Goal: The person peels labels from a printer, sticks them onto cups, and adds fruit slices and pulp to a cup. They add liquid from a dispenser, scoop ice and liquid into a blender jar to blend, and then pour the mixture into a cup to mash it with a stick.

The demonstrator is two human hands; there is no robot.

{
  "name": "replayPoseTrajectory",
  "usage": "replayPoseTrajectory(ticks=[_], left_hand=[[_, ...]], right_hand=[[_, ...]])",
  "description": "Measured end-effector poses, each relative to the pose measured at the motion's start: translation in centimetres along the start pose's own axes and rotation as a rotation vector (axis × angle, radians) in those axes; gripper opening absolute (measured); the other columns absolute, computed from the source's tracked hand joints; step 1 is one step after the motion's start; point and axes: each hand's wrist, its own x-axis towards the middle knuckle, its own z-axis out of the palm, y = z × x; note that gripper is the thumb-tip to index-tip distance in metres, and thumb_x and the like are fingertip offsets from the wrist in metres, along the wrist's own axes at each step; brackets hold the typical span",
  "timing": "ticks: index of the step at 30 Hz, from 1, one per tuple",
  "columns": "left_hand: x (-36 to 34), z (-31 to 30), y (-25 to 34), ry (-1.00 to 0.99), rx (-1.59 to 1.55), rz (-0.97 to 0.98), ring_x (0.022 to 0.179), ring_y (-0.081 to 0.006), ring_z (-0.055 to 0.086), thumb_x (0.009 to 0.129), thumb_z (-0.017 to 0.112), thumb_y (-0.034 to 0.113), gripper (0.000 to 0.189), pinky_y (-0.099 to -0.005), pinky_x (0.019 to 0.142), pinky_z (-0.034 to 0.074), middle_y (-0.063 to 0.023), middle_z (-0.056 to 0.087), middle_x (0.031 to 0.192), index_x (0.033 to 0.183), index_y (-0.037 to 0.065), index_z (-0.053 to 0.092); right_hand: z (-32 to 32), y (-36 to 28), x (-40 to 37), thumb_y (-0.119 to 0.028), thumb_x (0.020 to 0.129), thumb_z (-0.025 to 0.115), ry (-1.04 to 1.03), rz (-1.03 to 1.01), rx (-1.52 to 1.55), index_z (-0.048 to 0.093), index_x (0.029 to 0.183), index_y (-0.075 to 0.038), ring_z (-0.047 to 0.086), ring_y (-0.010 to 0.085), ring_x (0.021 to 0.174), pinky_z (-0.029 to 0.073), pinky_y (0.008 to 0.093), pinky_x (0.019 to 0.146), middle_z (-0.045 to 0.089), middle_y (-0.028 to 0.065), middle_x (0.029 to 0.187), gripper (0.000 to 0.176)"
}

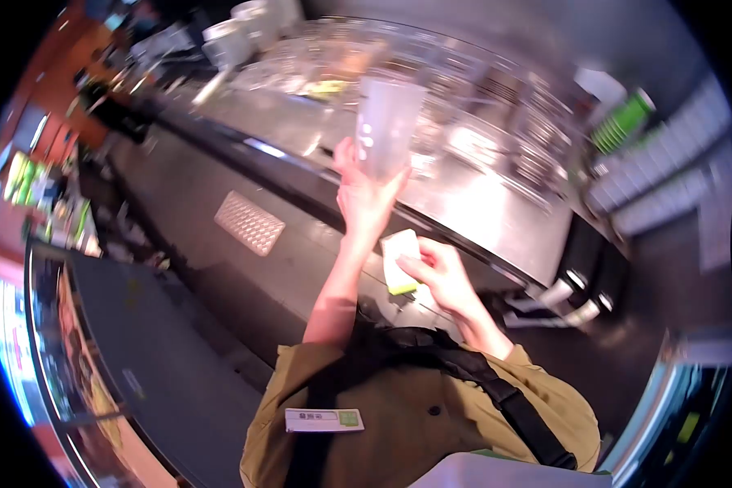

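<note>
My left hand (368, 195) is wrapped around the lower part of a tall, frosted translucent cup (392, 122), held up over the edge of the steel counter (496, 224). Lower and to the right, my right hand (446, 281) grips a small white item with a lime-green end (400, 254), thumb across its face. Its exact kind cannot be made out. Behind the cup, several clear containers (533, 159) stand on the counter, blurred by motion.
A stack of green cups (624, 122) stands at the back right. White canisters (229, 45) are at the back left. A pale perforated mat or grate (250, 222) lies left of my arm. A large dark surface (163, 358) fills the lower left.
</note>
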Motion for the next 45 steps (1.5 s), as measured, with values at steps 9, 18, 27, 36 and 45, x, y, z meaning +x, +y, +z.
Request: replayPoseTrajectory(ticks=[9,18,27,36,45], left_hand=[[6.5,-30.1,-20.5,0.097,-1.299,-0.343,0.100,-0.0265,0.051,0.078,0.041,0.053,0.065,-0.0396,0.071,0.050,-0.0099,0.047,0.118,0.125,0.009,0.037],[19.5,-38.9,-35.9,0.104,-1.562,-0.222,0.065,-0.0266,0.058,0.065,0.057,0.057,0.081,-0.0338,0.054,0.050,-0.0144,0.056,0.098,0.123,0.005,0.037],[41.7,-43.5,-57.2,-0.093,-0.981,-0.504,0.092,-0.0198,0.052,0.088,0.033,0.046,0.051,-0.0337,0.077,0.045,-0.0124,0.048,0.107,0.120,0.006,0.038],[61.9,-52.8,-75.3,-0.011,-0.746,-0.351,0.116,-0.0187,0.035,0.087,0.044,0.022,0.054,-0.0312,0.096,0.032,-0.0105,0.035,0.126,0.131,0.005,0.020],[72.2,-64.4,-118.6,0.256,-0.403,-0.930,0.068,-0.0105,0.054,0.085,0.054,0.026,0.033,-0.0214,0.059,0.043,-0.0014,0.055,0.079,0.110,0.005,0.048]], right_hand=[[29.8,-2.3,25.0,-0.008,0.081,0.059,-0.488,-0.234,0.230,0.056,0.091,0.002,0.054,0.0064,0.073,0.044,0.0205,0.068,0.061,0.0039,0.083,0.015],[46.5,2.6,44.2,-0.009,0.079,0.060,-0.613,-0.187,0.004,0.055,0.086,0.002,0.055,0.0085,0.068,0.045,0.0210,0.064,0.059,0.0037,0.076,0.013],[58.0,2.5,73.4,-0.018,0.070,0.062,-0.867,-0.093,0.135,0.040,0.119,0.000,0.054,0.0160,0.092,0.043,0.0299,0.081,0.055,0.0074,0.105,0.056],[71.6,6.7,97.6,-0.021,0.070,0.070,-0.829,-0.094,-0.093,0.041,0.117,0.001,0.051,0.0164,0.101,0.038,0.0307,0.090,0.053,0.0103,0.109,0.060],[93.7,13.2,146.8,-0.030,0.067,0.071,0.003,-0.398,-0.365,0.060,0.082,0.000,0.055,0.0120,0.069,0.044,0.0282,0.061,0.061,0.0072,0.077,0.036]])
